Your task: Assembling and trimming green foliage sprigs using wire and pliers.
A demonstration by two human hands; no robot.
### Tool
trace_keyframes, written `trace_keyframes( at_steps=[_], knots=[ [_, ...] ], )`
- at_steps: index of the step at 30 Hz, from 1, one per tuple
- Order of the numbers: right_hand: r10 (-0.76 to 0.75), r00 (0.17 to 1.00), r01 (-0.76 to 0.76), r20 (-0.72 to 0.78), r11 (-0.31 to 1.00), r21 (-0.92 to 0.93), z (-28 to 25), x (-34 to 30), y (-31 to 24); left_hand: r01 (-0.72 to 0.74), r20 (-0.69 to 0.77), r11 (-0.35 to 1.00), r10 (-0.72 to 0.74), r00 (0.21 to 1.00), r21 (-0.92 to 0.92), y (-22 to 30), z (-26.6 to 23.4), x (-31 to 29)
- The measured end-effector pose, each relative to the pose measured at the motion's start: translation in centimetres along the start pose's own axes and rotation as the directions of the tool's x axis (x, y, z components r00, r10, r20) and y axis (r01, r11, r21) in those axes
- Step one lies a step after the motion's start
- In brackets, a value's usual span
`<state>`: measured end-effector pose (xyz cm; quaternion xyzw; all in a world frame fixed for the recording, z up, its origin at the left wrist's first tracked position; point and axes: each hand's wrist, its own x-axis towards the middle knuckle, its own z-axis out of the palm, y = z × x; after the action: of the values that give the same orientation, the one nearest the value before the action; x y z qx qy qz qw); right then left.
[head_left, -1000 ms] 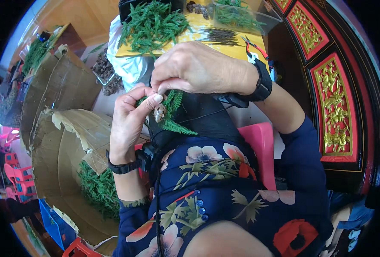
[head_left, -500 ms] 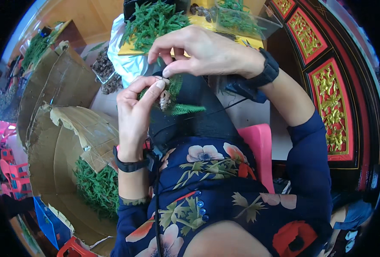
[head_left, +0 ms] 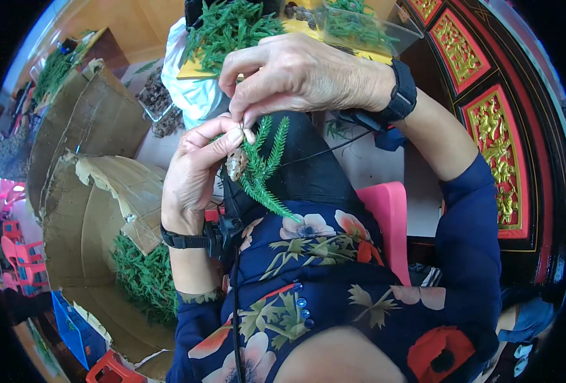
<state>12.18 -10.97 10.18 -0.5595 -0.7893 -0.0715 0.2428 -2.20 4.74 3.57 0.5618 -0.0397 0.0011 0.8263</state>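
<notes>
Over my lap, my left hand (head_left: 193,163) is closed, thumb and fingers pinching the stem end of a green artificial pine sprig (head_left: 267,163). A small brown pine cone (head_left: 236,164) hangs beside the sprig, just below the thumb. My right hand (head_left: 289,73) comes in from above, its thumb and fingertips pressed together at the top of the same stem, touching the left fingertips. Something thin and dark, like a wire or stem end, shows between the two pinches. Its full length is hidden by the fingers.
A torn cardboard box (head_left: 82,249) holding green sprigs (head_left: 143,277) stands at my left. Ahead, more green sprigs (head_left: 232,35) lie on a yellow surface beside a clear plastic tub (head_left: 372,32). A basket of brown cones (head_left: 158,105) and a white bag (head_left: 190,92) are on the floor.
My right hand has come down and closed at the stem top, meeting the left fingertips. The sprig has turned, its needles now pointing up and down toward my lap.
</notes>
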Motion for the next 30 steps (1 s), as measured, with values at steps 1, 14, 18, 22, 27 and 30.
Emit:
trace_keyframes(
  at_steps=[1, 14, 18, 22, 27, 30],
  knots=[
    [0.001, 1.0, -0.001, 0.003, 1.0, -0.023, -0.1, 0.1, -0.1, 0.004, 0.002, 1.0, -0.004, 1.0, 0.0, -0.1, 0.1, 0.0],
    [0.278, 0.957, -0.271, -0.084, 0.959, 0.088, 0.5, -1.0, -0.4, -0.073, -0.184, 0.939, 0.141, 0.973, 0.336, -0.5, 1.0, 0.3],
    [-0.024, 0.999, 0.017, -0.03, 0.972, -0.232, 0.1, -0.8, -0.7, -0.076, -0.151, 0.975, 0.109, 0.983, 0.209, 0.0, 1.0, 0.2],
    [-0.081, 0.997, 0.073, -0.016, 0.956, -0.285, 0.0, -0.6, -0.7, -0.021, -0.111, 0.99, 0.037, 0.993, 0.137, 0.2, 0.8, 0.1],
    [0.118, 0.972, -0.056, 0.203, 0.956, -0.288, -0.4, 1.1, -1.9, -0.162, -0.138, 0.748, 0.322, 0.936, 0.644, -2.0, 1.0, 0.6],
    [0.718, 0.606, -0.577, 0.344, 0.694, -0.432, 0.4, 2.3, -2.7, -0.199, -0.052, 0.412, 0.523, 0.851, 0.889, -2.7, 1.3, 1.0]
  ],
)
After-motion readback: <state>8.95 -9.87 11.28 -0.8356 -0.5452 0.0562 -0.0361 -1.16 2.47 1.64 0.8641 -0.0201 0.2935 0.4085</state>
